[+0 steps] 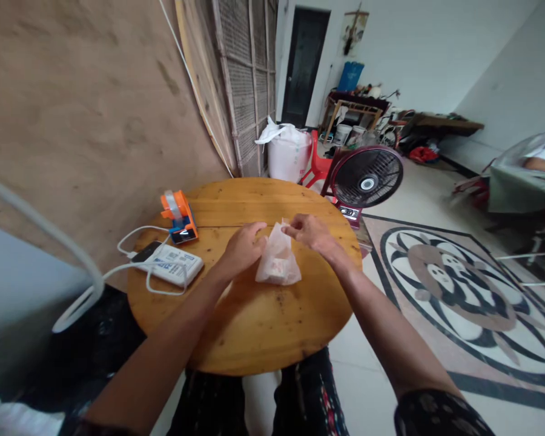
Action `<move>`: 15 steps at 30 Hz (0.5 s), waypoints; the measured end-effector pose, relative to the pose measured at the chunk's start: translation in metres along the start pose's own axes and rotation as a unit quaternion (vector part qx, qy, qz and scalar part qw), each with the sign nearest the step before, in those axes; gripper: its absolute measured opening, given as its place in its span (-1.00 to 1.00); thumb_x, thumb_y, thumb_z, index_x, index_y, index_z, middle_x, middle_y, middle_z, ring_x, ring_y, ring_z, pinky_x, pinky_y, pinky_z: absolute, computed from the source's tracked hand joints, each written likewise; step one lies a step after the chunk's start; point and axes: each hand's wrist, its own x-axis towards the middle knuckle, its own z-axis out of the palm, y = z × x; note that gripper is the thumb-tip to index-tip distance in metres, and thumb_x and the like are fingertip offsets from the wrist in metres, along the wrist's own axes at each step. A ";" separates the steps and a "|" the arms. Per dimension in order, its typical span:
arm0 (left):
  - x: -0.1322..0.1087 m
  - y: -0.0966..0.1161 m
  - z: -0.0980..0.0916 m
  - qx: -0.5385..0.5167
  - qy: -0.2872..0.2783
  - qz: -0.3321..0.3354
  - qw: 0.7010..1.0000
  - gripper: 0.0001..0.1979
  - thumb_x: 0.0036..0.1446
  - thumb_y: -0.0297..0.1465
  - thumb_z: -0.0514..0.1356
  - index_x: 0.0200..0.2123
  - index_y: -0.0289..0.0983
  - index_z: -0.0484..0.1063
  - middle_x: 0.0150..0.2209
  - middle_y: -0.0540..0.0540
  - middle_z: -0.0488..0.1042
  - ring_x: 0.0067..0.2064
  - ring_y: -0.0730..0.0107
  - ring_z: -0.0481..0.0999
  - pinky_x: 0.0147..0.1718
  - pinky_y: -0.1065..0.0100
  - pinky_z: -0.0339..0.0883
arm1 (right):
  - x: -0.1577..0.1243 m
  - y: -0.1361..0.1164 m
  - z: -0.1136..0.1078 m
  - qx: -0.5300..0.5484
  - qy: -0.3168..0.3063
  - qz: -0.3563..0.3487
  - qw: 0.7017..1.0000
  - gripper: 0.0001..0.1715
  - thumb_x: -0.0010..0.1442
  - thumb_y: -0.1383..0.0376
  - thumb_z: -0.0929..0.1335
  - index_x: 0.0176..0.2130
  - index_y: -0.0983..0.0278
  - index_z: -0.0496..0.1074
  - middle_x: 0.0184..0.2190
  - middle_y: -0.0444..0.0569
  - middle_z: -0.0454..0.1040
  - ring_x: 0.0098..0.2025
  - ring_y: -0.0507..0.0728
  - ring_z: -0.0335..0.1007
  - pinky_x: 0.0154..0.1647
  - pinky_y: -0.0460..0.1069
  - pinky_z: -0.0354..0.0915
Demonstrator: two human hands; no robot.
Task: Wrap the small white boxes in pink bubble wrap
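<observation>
Translucent white plastic: one bag [279, 245], set on the round wooden table [254, 342], near the middle of the top and between the two hands. Its foot is broad and its upper part narrows toward the pinched end.

Contents: a small box [279, 267], whitish with reddish marks, seen through the film. It lies at the bottom, where its weight probably keeps the bag's foot down.

Right hand [311, 231]: thumb and fingers drawn narrow, pinching the bag at its top. The grip seems meant to keep the thin film upright instead of slumping over the box.

Left hand [245, 245]: thumb and fingers parted, curved toward the bag's left side, holding nothing that shows. Whether the thumb touches the film, I cannot tell. The placing suggests a steadying hand opposite the pinch.

Tape dispenser [179, 215]: orange and blue, standing at the table's left, apart from the bag but seemingly within easy reach.

White pack [175, 257]: flat on the left of the table, beside the dispenser, with a white cord [166, 293] looped over it; apparently parked there to leave the middle free.

Fan [367, 181]: beyond the table's right edge, grille turned this way, perhaps for air.
</observation>
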 end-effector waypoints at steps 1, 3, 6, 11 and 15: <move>0.010 -0.004 0.006 -0.009 0.003 -0.026 1.000 -0.57 0.13 -0.39 0.13 0.08 -0.35 0.39 0.02 -0.28 0.50 0.00 0.13 0.51 0.00 0.17 0.35 | 0.001 -0.004 0.007 -0.038 0.013 0.008 0.999 -0.63 -0.05 -0.02 0.48 -0.51 0.20 0.43 -0.60 -0.08 0.45 -0.45 0.13 0.39 -0.40 -0.01 0.22; 0.027 -0.012 0.021 -0.024 -0.006 -0.073 0.997 -0.51 0.08 -0.40 0.18 0.11 -0.36 0.35 -0.02 -0.28 0.52 -0.10 0.17 0.55 -0.11 0.24 0.40 | 0.006 -0.010 0.021 -0.083 0.013 0.030 0.996 -0.65 -0.08 0.00 0.50 -0.47 0.20 0.46 -0.52 0.04 0.52 -0.30 0.24 0.48 -0.28 0.06 0.28; 0.041 -0.022 0.041 -0.042 -0.020 -0.101 0.994 -0.45 0.06 -0.40 0.21 0.15 -0.34 0.31 -0.19 -0.21 0.58 -0.22 0.24 0.56 -0.25 0.31 0.40 | 0.013 -0.013 0.034 -0.121 -0.012 0.055 0.991 -0.77 -0.03 0.13 0.48 -0.41 0.24 0.51 -0.39 0.19 0.58 -0.12 0.34 0.49 -0.13 0.13 0.30; 0.043 -0.033 0.052 -0.038 0.014 -0.083 0.996 -0.54 0.04 -0.48 0.14 0.07 -0.28 0.40 -0.33 -0.10 0.57 -0.29 0.27 0.53 -0.29 0.32 0.36 | 0.017 0.014 0.033 -0.086 -0.011 0.040 0.995 -0.87 0.07 0.35 0.34 -0.49 0.26 0.47 -0.43 0.13 0.57 -0.25 0.29 0.51 -0.22 0.09 0.29; 0.047 -0.041 0.047 -0.105 0.048 -0.127 0.985 -0.58 0.05 -0.49 0.10 0.02 -0.33 0.43 -0.44 -0.04 0.49 -0.39 0.35 0.47 -0.37 0.38 0.34 | 0.019 0.045 0.027 0.206 -0.017 0.113 0.972 -0.79 0.05 0.30 0.33 -0.60 0.24 0.37 -0.65 -0.09 0.41 -0.53 0.10 0.36 -0.46 -0.03 0.24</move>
